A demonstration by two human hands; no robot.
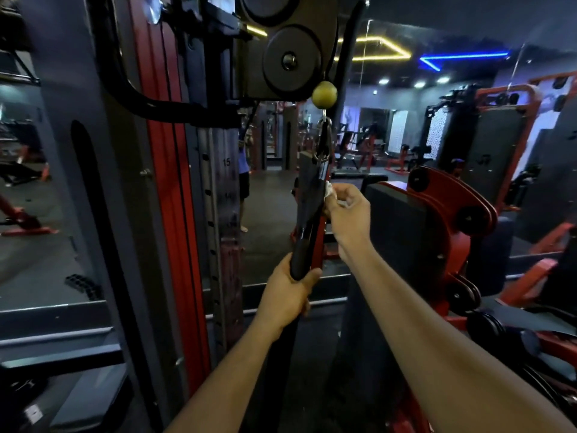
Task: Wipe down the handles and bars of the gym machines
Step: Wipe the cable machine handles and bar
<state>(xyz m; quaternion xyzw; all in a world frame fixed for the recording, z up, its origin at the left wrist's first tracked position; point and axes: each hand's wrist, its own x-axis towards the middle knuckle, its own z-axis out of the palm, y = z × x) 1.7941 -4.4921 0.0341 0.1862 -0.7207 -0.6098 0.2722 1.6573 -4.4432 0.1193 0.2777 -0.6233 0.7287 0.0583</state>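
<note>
Hanging from a clip (324, 142) under the yellow ball (324, 94) at the pulley (292, 60), the handle (307, 226) was gripped at its lower end by the left hand (288, 296), fingers curled round it, while the right hand (348, 210) pinched a white cloth (331, 189) against its strap.

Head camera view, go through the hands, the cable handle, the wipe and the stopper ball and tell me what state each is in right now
Left hand: grips the lower end of the handle, steadying it.
Right hand: pinches the wipe against the strap.
Cable handle: hangs from the clip, tilted, black grip at the bottom.
White wipe: crumpled, pressed to the handle's strap.
Yellow stopper ball: up against the pulley housing.
Pulley wheel: mounted above; whether turning cannot be told.
</note>
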